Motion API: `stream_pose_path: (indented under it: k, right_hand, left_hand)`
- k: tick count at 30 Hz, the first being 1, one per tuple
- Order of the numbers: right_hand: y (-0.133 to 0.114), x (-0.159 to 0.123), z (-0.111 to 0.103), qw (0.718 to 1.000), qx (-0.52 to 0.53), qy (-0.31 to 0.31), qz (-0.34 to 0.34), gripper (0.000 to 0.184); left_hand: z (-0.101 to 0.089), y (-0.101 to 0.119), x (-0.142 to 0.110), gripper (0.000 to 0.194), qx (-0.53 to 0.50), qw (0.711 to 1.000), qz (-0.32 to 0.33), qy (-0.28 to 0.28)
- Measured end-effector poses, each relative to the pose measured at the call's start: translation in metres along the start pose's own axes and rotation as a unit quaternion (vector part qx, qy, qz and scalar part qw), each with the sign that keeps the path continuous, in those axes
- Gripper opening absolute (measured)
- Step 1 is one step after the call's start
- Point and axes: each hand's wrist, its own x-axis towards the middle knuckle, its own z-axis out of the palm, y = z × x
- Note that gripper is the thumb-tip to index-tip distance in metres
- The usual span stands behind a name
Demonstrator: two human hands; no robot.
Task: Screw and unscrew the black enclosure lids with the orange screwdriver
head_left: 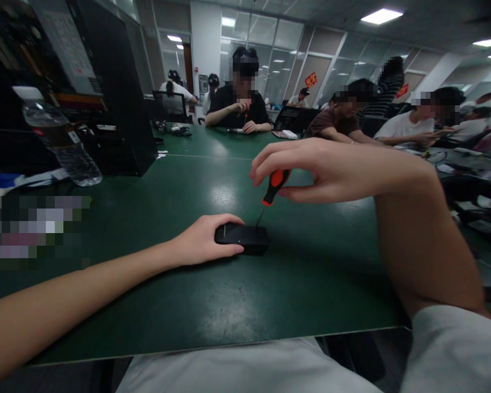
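A small black box-shaped device lies on the green table. My left hand grips its left end, thumb along the near side and a finger along the far side. Above the device, my right hand is closed around the handle of a screwdriver, which is black with orange-red parts. Its thin shaft slants down to the left, and the tip meets the top face near the far edge. Whether a screw sits under the tip is too small to tell.
To the left stands a clear plastic bottle, beside a tall black cabinet. Cables lie toward the back. Across the table a person in black handles something, and other people sit at the right.
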Motion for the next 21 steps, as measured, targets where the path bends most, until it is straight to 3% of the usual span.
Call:
stream_pose_path:
  k: [5,13,21]
  right_hand:
    - [-0.006,0.0,0.001,0.999,-0.019,0.006,0.039,0.02]
    - [-0.021,0.005,0.004,0.998,0.046,0.026,-0.038,0.018]
    - [-0.023,0.007,0.007,0.998,0.041,0.009,-0.037,0.017]
  left_hand:
    - [-0.004,0.001,0.0,0.046,-0.008,1.0,-0.016,-0.015]
    - [-0.002,0.001,0.001,0.047,-0.032,0.999,-0.015,-0.006]
    - [-0.001,0.001,0.001,0.046,-0.045,0.999,-0.017,0.0]
